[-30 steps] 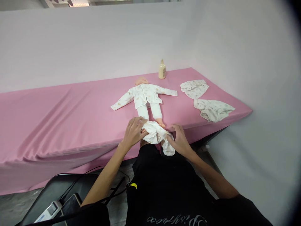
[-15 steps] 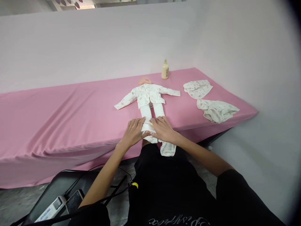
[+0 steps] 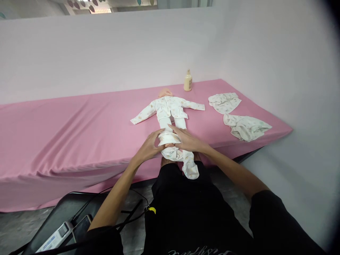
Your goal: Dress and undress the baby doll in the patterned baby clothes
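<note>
On its back on the bed lies a baby doll (image 3: pixel 165 92) in a white printed baby jacket (image 3: pixel 171 107), its sleeves spread out sideways. White legs (image 3: pixel 165 123) stretch from under the jacket toward me. Printed baby pants (image 3: pixel 172 154) are bunched around the lower legs, and one pant leg hangs past the bed's front edge over my lap. My left hand (image 3: pixel 150 146) curves around the left side of the pants, thumb and fingers on the cloth. From the right, my right hand (image 3: pixel 189 141) grips the same bunched cloth, its fingers partly over the legs. The thumbs nearly meet.
A pink sheet (image 3: pixel 79 131) covers the bed, which stands against white walls. A cream pump bottle (image 3: pixel 188 81) is behind the doll. Two printed cloth garments (image 3: pixel 225 102) lie at the right. A black chair (image 3: pixel 79 200) at lower left holds a white device (image 3: pixel 57 236) and a phone.
Both hands have shifted their hold on the pants and their fingers have loosened somewhat. More of the bunched cloth shows between them, and the hanging pant leg is spread out longer.
</note>
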`<state>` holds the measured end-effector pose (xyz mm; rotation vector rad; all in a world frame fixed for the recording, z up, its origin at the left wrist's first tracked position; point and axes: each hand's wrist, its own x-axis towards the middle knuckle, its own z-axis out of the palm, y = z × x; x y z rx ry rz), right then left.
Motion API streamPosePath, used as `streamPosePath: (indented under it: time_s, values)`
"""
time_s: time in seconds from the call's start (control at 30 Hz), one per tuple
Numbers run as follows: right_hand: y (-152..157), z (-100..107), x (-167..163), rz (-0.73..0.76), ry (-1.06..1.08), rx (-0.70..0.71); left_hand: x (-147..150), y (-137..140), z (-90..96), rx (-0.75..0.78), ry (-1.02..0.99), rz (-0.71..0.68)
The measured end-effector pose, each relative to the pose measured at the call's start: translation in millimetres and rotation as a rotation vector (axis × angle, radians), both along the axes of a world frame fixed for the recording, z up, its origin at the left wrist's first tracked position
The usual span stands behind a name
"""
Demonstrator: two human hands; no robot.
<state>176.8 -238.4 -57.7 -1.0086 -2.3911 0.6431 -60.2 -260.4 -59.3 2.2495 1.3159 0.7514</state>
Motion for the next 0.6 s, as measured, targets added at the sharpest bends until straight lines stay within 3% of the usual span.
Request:
streamPosePath:
  time_s: [0.13, 0.27, 0.4, 0.6]
  values:
    - [6.9, -1.5, -1.4, -0.041, -0.031, 0.110, -4.9, 4.5, -2.6, -0.044, 0.023, -0.068]
    - [11.5, -8.2, -4.0, -0.086, -0.073, 0.210, -5.5, 10.2, -18.4, 0.130, 0.135, -0.001]
    - [14.4, -8.4, -3.3, -0.103, -0.030, 0.172, -7.3, 17.1, -25.0, 0.226, 0.095, 0.039]
    - [7.1, -8.9, 15.3, -0.094, 0.077, 0.117, -15.1, 25.1, -23.5, 0.133, -0.126, 0.194]
